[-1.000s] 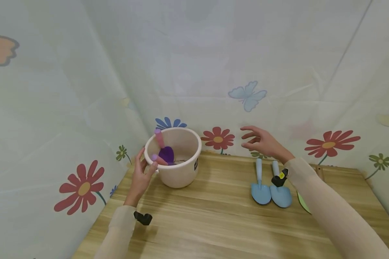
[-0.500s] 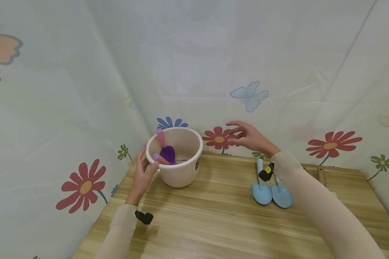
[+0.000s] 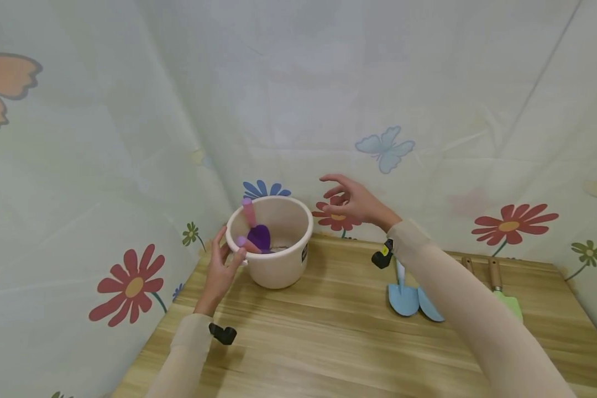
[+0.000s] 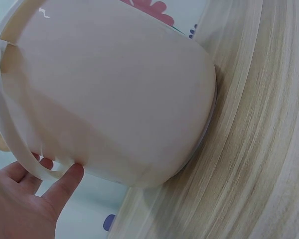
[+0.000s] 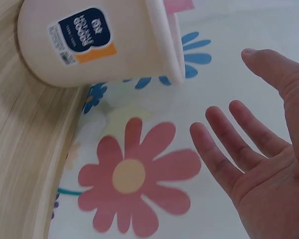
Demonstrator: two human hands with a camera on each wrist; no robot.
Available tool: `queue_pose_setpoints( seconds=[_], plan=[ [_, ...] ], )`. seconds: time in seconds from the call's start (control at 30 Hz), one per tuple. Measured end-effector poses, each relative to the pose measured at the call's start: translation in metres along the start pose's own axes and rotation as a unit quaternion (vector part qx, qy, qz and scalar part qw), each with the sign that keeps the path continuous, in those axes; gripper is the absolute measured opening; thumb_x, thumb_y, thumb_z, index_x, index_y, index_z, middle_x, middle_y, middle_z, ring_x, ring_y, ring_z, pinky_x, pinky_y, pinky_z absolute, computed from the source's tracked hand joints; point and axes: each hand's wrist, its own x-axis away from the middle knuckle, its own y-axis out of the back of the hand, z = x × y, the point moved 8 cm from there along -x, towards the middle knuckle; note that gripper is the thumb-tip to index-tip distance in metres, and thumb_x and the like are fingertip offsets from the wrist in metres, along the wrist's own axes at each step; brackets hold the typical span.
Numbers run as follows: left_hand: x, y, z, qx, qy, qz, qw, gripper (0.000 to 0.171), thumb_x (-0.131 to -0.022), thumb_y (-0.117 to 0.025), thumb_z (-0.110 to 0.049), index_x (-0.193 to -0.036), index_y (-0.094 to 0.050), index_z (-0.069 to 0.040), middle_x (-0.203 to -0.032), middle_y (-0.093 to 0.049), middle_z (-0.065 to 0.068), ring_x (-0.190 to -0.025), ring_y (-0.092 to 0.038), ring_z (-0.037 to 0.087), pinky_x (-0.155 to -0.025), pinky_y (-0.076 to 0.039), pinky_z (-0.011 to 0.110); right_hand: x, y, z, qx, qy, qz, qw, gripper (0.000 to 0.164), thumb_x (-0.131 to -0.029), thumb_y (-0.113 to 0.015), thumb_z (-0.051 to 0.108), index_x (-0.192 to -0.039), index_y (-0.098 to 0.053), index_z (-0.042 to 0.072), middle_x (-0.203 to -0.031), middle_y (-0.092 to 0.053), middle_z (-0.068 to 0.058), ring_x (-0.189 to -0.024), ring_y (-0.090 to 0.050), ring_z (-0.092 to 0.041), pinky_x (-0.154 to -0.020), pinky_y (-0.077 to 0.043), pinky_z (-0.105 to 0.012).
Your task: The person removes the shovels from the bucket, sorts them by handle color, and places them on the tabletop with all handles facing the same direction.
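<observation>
"flowered sheeting behind, wooden table below. where's the bucket?"

"on the table, standing upright, its mouth facing up and its axis vertical. the left hand is at its left side, thumb and fingers gripping it by the rim."

"which way do the pink handles point?"

"up and leftward from inside the bucket, the nearer one ending close to the left thumb."

"and the right hand?"

"right of the bucket, apart from it, fingers spread and slightly bent."
</observation>
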Motion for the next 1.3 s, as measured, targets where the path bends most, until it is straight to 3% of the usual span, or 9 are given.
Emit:
queue_pose_setpoints(
  seconds=[0.2, 0.43, 0.57, 0.77, 0.9, 1.07, 1.17, 1.3],
  plan=[
    [0.000, 0.001, 0.001, 0.001, -0.003, -0.002, 1.0000, 0.076, -0.104, -0.062, -0.027, -0.164, -0.016, -0.030, -0.162, -0.036, 0.017, -0.148, -0.036, 0.031, -0.109, -0.041, 0.056, -0.019, -0.013, 0.008, 0.009, 0.015, -0.003, 1.000, 0.076, -0.092, -0.079, 0.017, -0.156, -0.039, 0.017, -0.131, -0.062, -0.021, -0.110, -0.068, -0.036, -0.098, -0.054, -0.051],
    [-0.001, -0.001, 0.000, 0.007, -0.001, -0.001, 1.0000, 0.077, -0.103, -0.063, -0.025, -0.164, -0.015, -0.030, -0.162, -0.035, 0.020, -0.148, -0.036, 0.030, -0.110, -0.040, 0.056, -0.033, -0.025, 0.014, 0.008, -0.006, -0.011, 1.000, 0.077, -0.091, -0.081, 0.023, -0.155, -0.039, 0.030, -0.135, -0.061, -0.017, -0.117, -0.064, -0.034, -0.094, -0.055, -0.053],
    [-0.001, -0.002, -0.001, 0.008, 0.006, 0.003, 0.9999, 0.079, -0.104, -0.062, -0.024, -0.165, -0.013, -0.029, -0.163, -0.033, 0.020, -0.149, -0.034, 0.031, -0.110, -0.040, 0.053, -0.043, -0.032, 0.019, 0.010, -0.005, -0.012, 1.000, 0.076, -0.091, -0.081, 0.023, -0.154, -0.040, 0.031, -0.134, -0.061, -0.017, -0.115, -0.065, -0.032, -0.091, -0.058, -0.049],
    [0.003, -0.002, -0.020, 0.008, 0.014, 0.011, 0.9998, 0.080, -0.103, -0.063, -0.022, -0.165, -0.014, -0.015, -0.162, -0.031, 0.025, -0.149, -0.034, 0.036, -0.109, -0.041, 0.051, -0.057, -0.048, 0.027, 0.007, -0.003, -0.002, 1.000, 0.077, -0.090, -0.082, 0.021, -0.154, -0.040, 0.031, -0.135, -0.060, -0.019, -0.114, -0.066, -0.032, -0.088, -0.059, -0.044],
    [0.008, -0.003, -0.033, 0.003, 0.013, 0.013, 0.9998, 0.081, -0.102, -0.064, -0.022, -0.164, -0.013, -0.011, -0.161, -0.032, 0.028, -0.148, -0.034, 0.038, -0.107, -0.045, 0.039, -0.068, -0.057, 0.030, 0.007, 0.001, 0.004, 1.000, 0.077, -0.091, -0.081, 0.020, -0.155, -0.039, 0.030, -0.134, -0.060, -0.019, -0.114, -0.066, -0.031, -0.088, -0.059, -0.043],
    [0.009, -0.002, -0.033, 0.013, 0.004, 0.010, 0.9999, 0.082, -0.101, -0.065, -0.019, -0.165, -0.013, -0.014, -0.160, -0.032, 0.029, -0.148, -0.034, 0.041, -0.100, -0.046, 0.023, -0.080, -0.067, 0.032, -0.011, 0.001, 0.008, 1.000, 0.075, -0.091, -0.080, 0.018, -0.154, -0.040, 0.026, -0.135, -0.059, -0.023, -0.113, -0.067, -0.031, -0.089, -0.059, -0.045],
    [0.009, -0.002, -0.034, 0.014, 0.006, 0.009, 0.9998, 0.082, -0.102, -0.064, -0.019, -0.165, -0.013, -0.016, -0.161, -0.032, 0.027, -0.148, -0.034, 0.039, -0.104, -0.046, 0.030, -0.087, -0.072, 0.034, -0.019, 0.000, 0.009, 1.000, 0.074, -0.091, -0.080, 0.018, -0.153, -0.042, 0.025, -0.136, -0.059, -0.024, -0.112, -0.068, -0.031, -0.090, -0.058, -0.045],
    [0.011, -0.004, -0.037, 0.014, 0.007, 0.008, 0.9999, 0.081, -0.102, -0.064, -0.020, -0.165, -0.014, -0.015, -0.162, -0.031, 0.026, -0.149, -0.033, 0.039, -0.109, -0.042, 0.051, -0.096, -0.077, 0.038, -0.018, -0.001, 0.012, 1.000, 0.071, -0.091, -0.081, 0.022, -0.152, -0.044, 0.026, -0.133, -0.062, -0.022, -0.110, -0.069, -0.029, -0.091, -0.058, -0.044]
  ],
)
